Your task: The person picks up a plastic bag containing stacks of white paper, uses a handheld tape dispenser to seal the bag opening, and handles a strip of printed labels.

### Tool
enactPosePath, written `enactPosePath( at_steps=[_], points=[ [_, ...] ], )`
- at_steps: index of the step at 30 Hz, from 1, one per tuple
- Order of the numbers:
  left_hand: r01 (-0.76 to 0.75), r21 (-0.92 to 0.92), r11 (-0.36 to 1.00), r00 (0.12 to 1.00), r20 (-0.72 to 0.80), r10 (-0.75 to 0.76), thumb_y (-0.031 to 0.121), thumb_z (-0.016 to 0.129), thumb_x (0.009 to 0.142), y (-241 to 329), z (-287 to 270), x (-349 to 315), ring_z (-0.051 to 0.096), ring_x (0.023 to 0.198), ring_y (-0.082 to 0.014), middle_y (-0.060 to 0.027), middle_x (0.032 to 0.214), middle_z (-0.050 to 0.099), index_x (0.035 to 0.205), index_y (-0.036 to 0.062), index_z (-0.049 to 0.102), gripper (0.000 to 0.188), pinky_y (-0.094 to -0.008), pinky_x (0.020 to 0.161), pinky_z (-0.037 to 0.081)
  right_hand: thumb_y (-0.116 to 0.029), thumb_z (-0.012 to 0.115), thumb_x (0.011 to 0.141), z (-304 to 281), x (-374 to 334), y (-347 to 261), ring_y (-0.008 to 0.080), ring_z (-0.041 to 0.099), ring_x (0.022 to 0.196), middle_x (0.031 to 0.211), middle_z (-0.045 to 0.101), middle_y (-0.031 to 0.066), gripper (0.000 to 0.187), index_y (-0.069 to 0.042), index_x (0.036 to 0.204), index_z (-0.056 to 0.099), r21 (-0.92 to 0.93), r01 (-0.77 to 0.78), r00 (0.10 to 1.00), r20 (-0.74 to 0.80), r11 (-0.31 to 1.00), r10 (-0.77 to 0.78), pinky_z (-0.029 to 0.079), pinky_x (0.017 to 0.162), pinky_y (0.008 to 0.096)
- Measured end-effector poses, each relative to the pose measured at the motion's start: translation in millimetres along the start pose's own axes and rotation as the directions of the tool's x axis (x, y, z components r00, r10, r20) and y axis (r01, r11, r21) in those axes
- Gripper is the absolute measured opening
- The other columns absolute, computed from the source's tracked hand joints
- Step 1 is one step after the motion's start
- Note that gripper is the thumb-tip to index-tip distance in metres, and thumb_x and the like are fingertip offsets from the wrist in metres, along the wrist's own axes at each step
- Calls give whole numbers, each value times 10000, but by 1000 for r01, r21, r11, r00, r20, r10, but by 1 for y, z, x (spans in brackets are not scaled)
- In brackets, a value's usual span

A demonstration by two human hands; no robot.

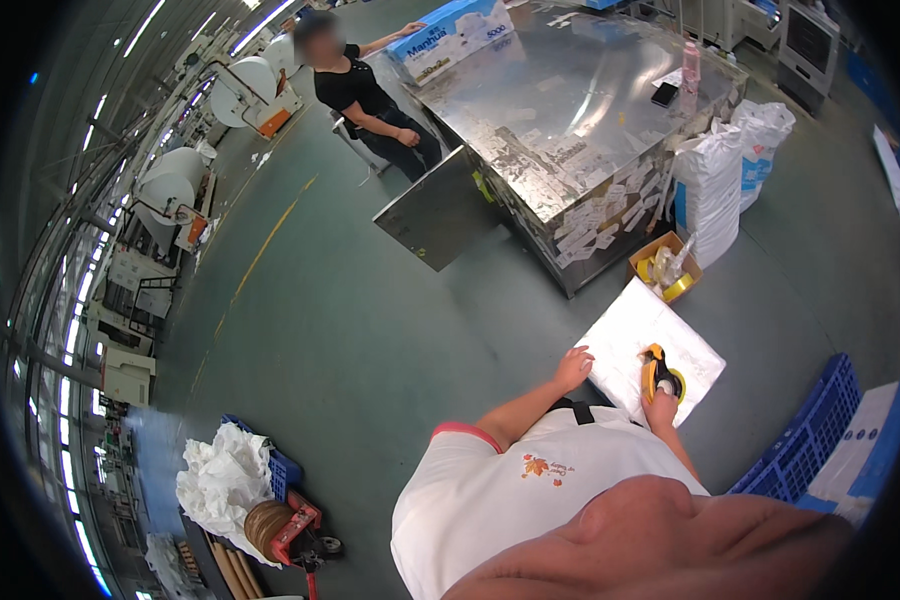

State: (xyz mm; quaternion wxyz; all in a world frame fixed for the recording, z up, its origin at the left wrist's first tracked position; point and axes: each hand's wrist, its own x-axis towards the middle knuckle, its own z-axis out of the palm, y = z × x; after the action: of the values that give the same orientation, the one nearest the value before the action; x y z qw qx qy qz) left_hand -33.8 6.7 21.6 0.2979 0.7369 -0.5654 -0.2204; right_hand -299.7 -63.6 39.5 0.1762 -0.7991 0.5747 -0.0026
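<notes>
Had right hand (660, 406) closed around tape dispenser (654, 366), orange and black, loaded with yellow tape roll (679, 385). Held it over right part of white package (625, 325); couldn't tell whether touching the wrap. Had left hand (573, 369) at package's left edge, fingers against it; couldn't tell whether pinching or just resting. Had package squarish, turned cornerwise, directly ahead of white shirt (510, 490), right of centre in scene. Couldn't make out support under it.

Saw open cardboard box (682, 291) just beyond package, holding yellow rolls and translucent plastic. Saw two white sacks (710, 185) upright behind that, beside right side of metal table (510, 110). On tabletop, saw phone (664, 95) and pink bottle (690, 68) toward right, blue-and-white pack (460, 38) at far left. Saw co-worker (362, 98) in black top at table's left side, one hand on that pack. Saw metal panel (440, 210) jutting from table's near left.

Near right: saw blue plastic crate (802, 435), blue-and-white carton (865, 440) just beside. Near left: saw crumpled white plastic (222, 468), red metal frame (295, 532) just beside. Far left: saw large white rolls (244, 92) on machines, left of yellow floor line (254, 256).
</notes>
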Motion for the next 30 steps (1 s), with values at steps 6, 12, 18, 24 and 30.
enactPosePath(
  at_steps=[6,12,18,24,30],
  points=[
    [652,218,726,697,204,-687,293,512,796,-177,-75,-111,559,990,-344,-171,1039,608,975,78,631,304,-428,868,439,-225,642,597,43,12,-6,321,610,740,750,620,192,283,-2,767,610,-143,-10,1000,2,990,11,437,757,400],
    [682,349,642,557,322,-766,235,464,771,-280,-145,-226,577,954,-348,-194,1007,606,922,54,655,304,-418,824,461,-258,694,631,37,0,-22,383,595,738,754,619,214,393,44,859,586,113,-183,968,-151,977,198,457,715,440],
    [890,65,451,416,288,-863,251,434,799,-292,-156,-288,591,921,-320,-160,973,627,908,71,665,312,-412,800,462,-173,719,669,36,28,-167,355,606,836,881,624,213,392,39,962,567,483,20,956,-265,875,124,456,730,404],
    [893,-234,383,441,293,-849,344,431,849,-305,-140,-243,611,863,-272,-118,919,657,937,74,659,365,-379,776,459,-290,735,618,28,121,-300,394,599,776,778,618,243,453,48,875,578,345,259,963,-19,902,-269,472,709,437],
    [829,-344,440,541,300,-786,369,484,837,-329,-180,-165,614,871,-244,-123,946,656,957,72,658,365,-350,785,466,-295,748,599,-22,276,-412,346,614,825,839,637,201,428,1,876,610,178,335,913,182,925,-366,480,750,410]
  ],
)
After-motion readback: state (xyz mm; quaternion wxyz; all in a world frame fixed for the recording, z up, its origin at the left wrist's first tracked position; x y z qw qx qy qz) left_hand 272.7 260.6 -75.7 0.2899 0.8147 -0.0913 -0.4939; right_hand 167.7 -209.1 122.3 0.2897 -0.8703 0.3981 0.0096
